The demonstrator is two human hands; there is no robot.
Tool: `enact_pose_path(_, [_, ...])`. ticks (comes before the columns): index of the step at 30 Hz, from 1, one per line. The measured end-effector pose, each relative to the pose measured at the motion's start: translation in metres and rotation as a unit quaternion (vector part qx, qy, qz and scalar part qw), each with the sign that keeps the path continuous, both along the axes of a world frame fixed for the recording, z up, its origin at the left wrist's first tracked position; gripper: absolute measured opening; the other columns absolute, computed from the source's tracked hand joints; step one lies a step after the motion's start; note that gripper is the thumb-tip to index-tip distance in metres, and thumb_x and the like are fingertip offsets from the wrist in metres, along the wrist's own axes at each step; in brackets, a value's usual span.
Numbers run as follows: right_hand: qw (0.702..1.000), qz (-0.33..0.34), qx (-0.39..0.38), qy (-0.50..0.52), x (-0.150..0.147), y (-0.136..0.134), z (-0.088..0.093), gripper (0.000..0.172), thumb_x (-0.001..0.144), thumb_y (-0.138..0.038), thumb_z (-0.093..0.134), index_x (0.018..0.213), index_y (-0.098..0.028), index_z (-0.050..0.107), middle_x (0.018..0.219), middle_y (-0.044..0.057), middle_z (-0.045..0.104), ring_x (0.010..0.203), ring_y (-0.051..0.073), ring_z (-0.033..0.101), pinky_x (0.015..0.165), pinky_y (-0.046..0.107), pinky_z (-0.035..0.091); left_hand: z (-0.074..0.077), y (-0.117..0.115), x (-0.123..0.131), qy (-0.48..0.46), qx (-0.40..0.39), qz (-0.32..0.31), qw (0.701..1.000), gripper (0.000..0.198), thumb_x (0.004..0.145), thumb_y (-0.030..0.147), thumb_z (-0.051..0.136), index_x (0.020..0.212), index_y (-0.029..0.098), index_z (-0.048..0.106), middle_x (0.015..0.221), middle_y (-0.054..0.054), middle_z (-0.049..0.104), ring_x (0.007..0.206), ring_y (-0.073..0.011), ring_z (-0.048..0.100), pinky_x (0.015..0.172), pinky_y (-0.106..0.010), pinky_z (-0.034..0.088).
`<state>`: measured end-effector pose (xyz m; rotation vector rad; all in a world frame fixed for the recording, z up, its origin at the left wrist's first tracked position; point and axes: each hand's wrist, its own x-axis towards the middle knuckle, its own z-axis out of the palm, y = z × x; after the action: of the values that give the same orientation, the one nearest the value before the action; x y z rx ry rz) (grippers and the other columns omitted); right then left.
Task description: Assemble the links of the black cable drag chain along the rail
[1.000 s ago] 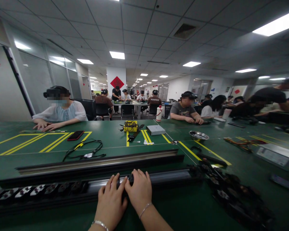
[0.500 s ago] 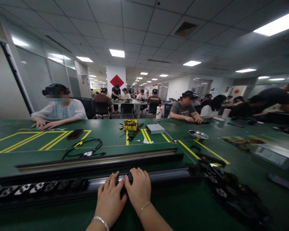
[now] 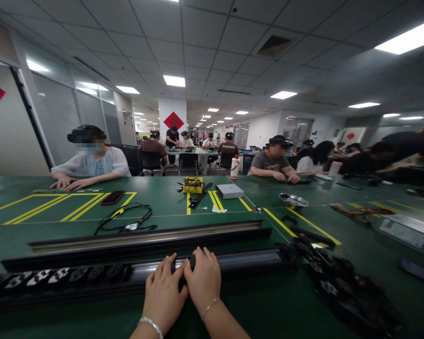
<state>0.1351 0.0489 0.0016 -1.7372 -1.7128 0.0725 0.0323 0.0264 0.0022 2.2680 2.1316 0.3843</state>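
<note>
A long black metal channel (image 3: 247, 260) lies across the green table in front of me. Several black socket modules (image 3: 79, 273) sit in a row in its left part. Near the channel's middle, my left hand (image 3: 165, 289) and my right hand (image 3: 205, 275) meet side by side, fingers bent down over a black socket module (image 3: 192, 260). Most of that module is hidden beneath my fingers. The thumb and fingers of my left hand grip its left side, while those of my right hand close on its right side.
Behind the channel lies another long rail (image 3: 148, 238). A heap of black modules (image 3: 346, 285) is at the right. Farther back are a black cable (image 3: 127, 219), a phone (image 3: 113, 197), a yellow box (image 3: 193, 185), a grey box (image 3: 229, 190) and a metal bowl (image 3: 293, 200). Co-workers sit across the table.
The whole view has shifted slightly, so the scene sits a little more to the right. My hands stay on the module at the channel's middle with nearly the same grip.
</note>
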Motion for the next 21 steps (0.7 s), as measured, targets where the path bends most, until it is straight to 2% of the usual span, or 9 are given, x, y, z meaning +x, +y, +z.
enact_pose_path(7, [1.000,-0.006,-0.005,0.004,0.0036,0.0001,0.0013,0.029,0.075,-0.019,0.046,0.099,-0.013,0.061,0.106,0.010,0.062,0.107,0.021,0.051,0.096,0.032,0.031,0.0050,-0.0016,0.0037,0.006,0.003,0.003,1.000,0.048,0.070,0.026,0.043,0.116,0.038,0.051,0.134,-0.004,0.041,0.124,-0.0250,0.031,0.092,-0.041,0.027])
enact_pose_path(15, [1.000,0.001,0.000,-0.008,0.0054,0.0013,-0.0004,0.029,0.076,-0.020,0.046,0.100,-0.014,0.060,0.108,0.011,0.062,0.107,0.021,0.051,0.097,0.034,0.029,-0.0011,-0.0009,0.0025,0.024,0.008,0.004,1.000,0.051,0.071,0.025,0.043,0.120,0.039,0.047,0.136,-0.001,0.038,0.126,-0.0240,0.028,0.094,-0.040,0.025])
enact_pose_path(21, [1.000,0.011,0.000,-0.010,0.0090,-0.0016,0.0075,0.013,0.074,-0.021,0.047,0.081,-0.019,0.058,0.089,0.006,0.065,0.094,0.020,0.056,0.093,0.033,0.031,-0.0047,-0.0057,0.0068,0.055,0.039,0.003,0.998,0.058,0.072,0.016,0.043,0.127,0.033,0.040,0.138,-0.004,0.036,0.128,-0.0236,0.025,0.097,-0.042,0.021])
